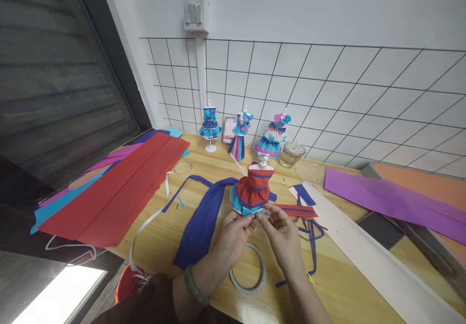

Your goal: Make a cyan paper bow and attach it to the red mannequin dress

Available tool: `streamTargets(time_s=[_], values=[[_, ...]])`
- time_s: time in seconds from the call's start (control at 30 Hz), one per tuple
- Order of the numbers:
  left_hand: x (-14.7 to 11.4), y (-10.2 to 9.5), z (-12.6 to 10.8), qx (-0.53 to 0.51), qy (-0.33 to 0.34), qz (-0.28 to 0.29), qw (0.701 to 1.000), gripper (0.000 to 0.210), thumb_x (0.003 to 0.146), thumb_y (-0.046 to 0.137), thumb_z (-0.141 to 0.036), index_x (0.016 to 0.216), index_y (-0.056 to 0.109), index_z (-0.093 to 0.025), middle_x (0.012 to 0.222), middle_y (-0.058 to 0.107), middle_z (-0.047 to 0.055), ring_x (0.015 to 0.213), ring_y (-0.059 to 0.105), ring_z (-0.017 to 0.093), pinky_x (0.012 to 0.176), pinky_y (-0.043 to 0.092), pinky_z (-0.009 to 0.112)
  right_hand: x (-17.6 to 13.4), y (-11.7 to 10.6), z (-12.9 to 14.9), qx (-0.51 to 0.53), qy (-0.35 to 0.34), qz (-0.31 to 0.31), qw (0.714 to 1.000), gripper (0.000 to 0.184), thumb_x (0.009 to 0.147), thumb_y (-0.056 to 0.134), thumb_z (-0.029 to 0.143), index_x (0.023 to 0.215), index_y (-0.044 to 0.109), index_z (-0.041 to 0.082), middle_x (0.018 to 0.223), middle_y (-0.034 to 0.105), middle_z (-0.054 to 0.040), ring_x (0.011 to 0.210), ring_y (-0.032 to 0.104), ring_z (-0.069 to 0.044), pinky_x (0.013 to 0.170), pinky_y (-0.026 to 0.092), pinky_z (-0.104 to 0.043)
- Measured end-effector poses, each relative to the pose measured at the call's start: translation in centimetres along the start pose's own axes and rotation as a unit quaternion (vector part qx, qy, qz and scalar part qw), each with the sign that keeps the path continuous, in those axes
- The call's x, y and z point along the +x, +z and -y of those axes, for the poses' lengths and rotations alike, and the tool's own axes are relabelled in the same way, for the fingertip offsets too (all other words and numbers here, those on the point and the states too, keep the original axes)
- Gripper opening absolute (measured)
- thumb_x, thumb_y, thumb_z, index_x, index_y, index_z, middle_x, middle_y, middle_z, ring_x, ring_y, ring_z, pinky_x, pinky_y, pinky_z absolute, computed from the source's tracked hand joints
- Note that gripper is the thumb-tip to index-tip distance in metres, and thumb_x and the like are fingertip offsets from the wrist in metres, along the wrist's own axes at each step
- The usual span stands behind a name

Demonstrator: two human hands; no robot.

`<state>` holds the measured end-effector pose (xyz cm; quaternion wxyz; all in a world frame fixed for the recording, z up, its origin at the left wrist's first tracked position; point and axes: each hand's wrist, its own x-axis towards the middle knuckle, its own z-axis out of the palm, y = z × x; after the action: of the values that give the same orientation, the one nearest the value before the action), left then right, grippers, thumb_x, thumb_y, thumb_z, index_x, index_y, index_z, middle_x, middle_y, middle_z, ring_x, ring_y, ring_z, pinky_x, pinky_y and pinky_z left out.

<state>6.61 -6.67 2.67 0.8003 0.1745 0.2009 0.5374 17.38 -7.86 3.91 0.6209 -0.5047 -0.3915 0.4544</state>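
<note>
In front of me a small white mannequin [264,160] wears a red crepe-paper dress [255,183] with dark blue bands and a light blue layer at its left. A light blue paper bow [253,212] sits at the hem, pinched between my two hands. My left hand [235,234] is closed, its thumb and fingertips on the bow's left side. My right hand [282,231] grips the right side of the bow with thumb and forefinger. Below the hands lies a roll of tape [264,275]. A dark blue paper strip [206,219] lies left of the dress.
Three dressed miniature mannequins, one in blue [209,122], stand along the wall beside a glass cup [292,155]. Red paper sheets [120,188] are piled at left, purple paper [386,197] at right. Red strips [296,211] and blue scraps lie near my right hand. An orange bin [125,282] stands below the table edge.
</note>
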Motion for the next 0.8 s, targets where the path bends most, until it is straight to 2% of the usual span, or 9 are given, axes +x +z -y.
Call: streamTargets(time_s=[0.1, 0.2, 0.3, 0.4, 0.5, 0.67, 0.8], values=[[0.0, 0.2, -0.1, 0.010, 0.006, 0.001, 1.000, 0.014, 0.070, 0.060, -0.007, 0.081, 0.064, -0.014, 0.085, 0.064, 0.005, 0.077, 0.057, 0.011, 0.073, 0.041, 0.023, -0.1, -0.5, -0.6, 0.026, 0.011, -0.010, 1.000, 0.038, 0.061, 0.074, 0.031, 0.093, 0.059, 0.017, 0.081, 0.065, -0.0033, 0.076, 0.060, -0.017, 0.071, 0.048, -0.030], [0.0, 0.3, -0.2, 0.020, 0.010, -0.002, 1.000, 0.011, 0.070, 0.060, -0.007, 0.078, 0.064, -0.014, 0.080, 0.064, 0.003, 0.074, 0.057, 0.010, 0.070, 0.042, 0.022, -0.4, -0.8, -1.3, 0.067, 0.056, -0.026, 0.996, 0.048, 0.062, 0.073, 0.031, 0.104, 0.055, 0.018, 0.079, 0.065, -0.0021, 0.077, 0.062, -0.018, 0.069, 0.049, -0.030], [-0.1, 0.4, -0.2, 0.026, 0.010, 0.009, 1.000, 0.012, 0.072, 0.058, -0.009, 0.082, 0.064, -0.015, 0.084, 0.065, 0.004, 0.078, 0.058, 0.012, 0.074, 0.042, 0.025, -0.9, -0.4, -1.6, 0.122, 0.106, -0.007, 0.987, 0.068, 0.062, 0.074, 0.028, 0.121, 0.042, 0.018, 0.077, 0.068, -0.0014, 0.081, 0.063, -0.019, 0.077, 0.048, -0.034], [-0.1, 0.4, -0.1, 0.030, 0.016, 0.009, 0.999, 0.014, 0.072, 0.058, -0.010, 0.084, 0.064, -0.016, 0.088, 0.065, 0.005, 0.082, 0.059, 0.014, 0.078, 0.042, 0.028, -1.3, 0.5, -1.3, 0.192, 0.108, 0.007, 0.975, 0.081, 0.062, 0.074, 0.022, 0.131, 0.030, 0.021, 0.085, 0.069, -0.0018, 0.087, 0.063, -0.018, 0.087, 0.042, -0.038], [0.0, 0.3, 0.0, 0.033, 0.018, 0.005, 0.999, 0.016, 0.070, 0.060, -0.011, 0.085, 0.063, -0.016, 0.092, 0.065, 0.005, 0.084, 0.059, 0.016, 0.078, 0.042, 0.029, -1.3, 1.2, -1.0, 0.240, 0.102, 0.006, 0.965, 0.082, 0.063, 0.073, 0.018, 0.132, 0.028, 0.024, 0.094, 0.068, -0.0025, 0.091, 0.061, -0.016, 0.091, 0.039, -0.037], [0.0, 0.2, 0.0, 0.033, 0.021, -0.002, 0.999, 0.020, 0.069, 0.061, -0.011, 0.089, 0.061, -0.016, 0.093, 0.064, 0.007, 0.086, 0.059, 0.018, 0.078, 0.042, 0.030, -0.9, 1.6, -1.7, 0.272, 0.113, -0.016, 0.956, 0.078, 0.061, 0.074, 0.017, 0.128, 0.034, 0.025, 0.084, 0.070, 0.0012, 0.087, 0.062, -0.014, 0.085, 0.043, -0.033], [0.1, 0.1, 0.0, 0.040, 0.022, -0.010, 0.999, 0.018, 0.069, 0.062, -0.011, 0.086, 0.061, -0.015, 0.090, 0.064, 0.006, 0.083, 0.059, 0.017, 0.076, 0.042, 0.029, -0.6, 1.8, -2.0, 0.281, 0.110, -0.024, 0.953, 0.080, 0.060, 0.075, 0.015, 0.128, 0.034, 0.024, 0.084, 0.071, 0.0006, 0.081, 0.063, -0.013, 0.082, 0.044, -0.030]])
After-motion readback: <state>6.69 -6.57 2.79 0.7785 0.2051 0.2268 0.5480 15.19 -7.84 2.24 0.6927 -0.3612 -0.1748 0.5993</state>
